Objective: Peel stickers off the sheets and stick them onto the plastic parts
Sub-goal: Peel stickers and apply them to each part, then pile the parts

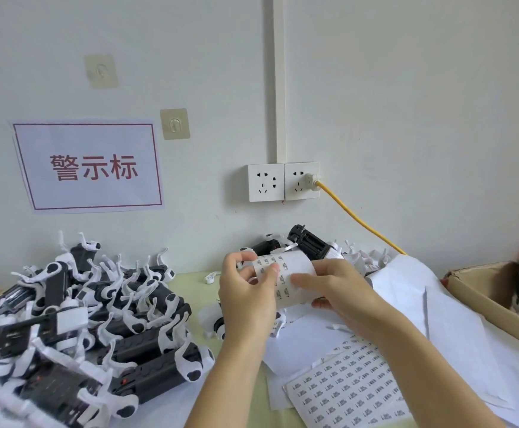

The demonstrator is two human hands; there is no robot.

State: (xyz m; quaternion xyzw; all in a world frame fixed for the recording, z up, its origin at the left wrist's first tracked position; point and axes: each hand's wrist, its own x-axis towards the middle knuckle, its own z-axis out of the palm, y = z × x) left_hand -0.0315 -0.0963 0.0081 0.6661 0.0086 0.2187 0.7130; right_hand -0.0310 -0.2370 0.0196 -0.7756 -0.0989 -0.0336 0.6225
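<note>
Both hands are up mid-table on a curled sticker sheet [286, 278]: the right hand [341, 291] grips its right edge, and the left hand [247, 291] pinches at its left side. Black-and-white plastic parts [91, 319] are piled left, and 1 more sticker sheet [349, 393] lies flat near the front.

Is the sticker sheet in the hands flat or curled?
Curled: the sticker sheet bends over the right hand, while the left hand pinches its edge.
</note>
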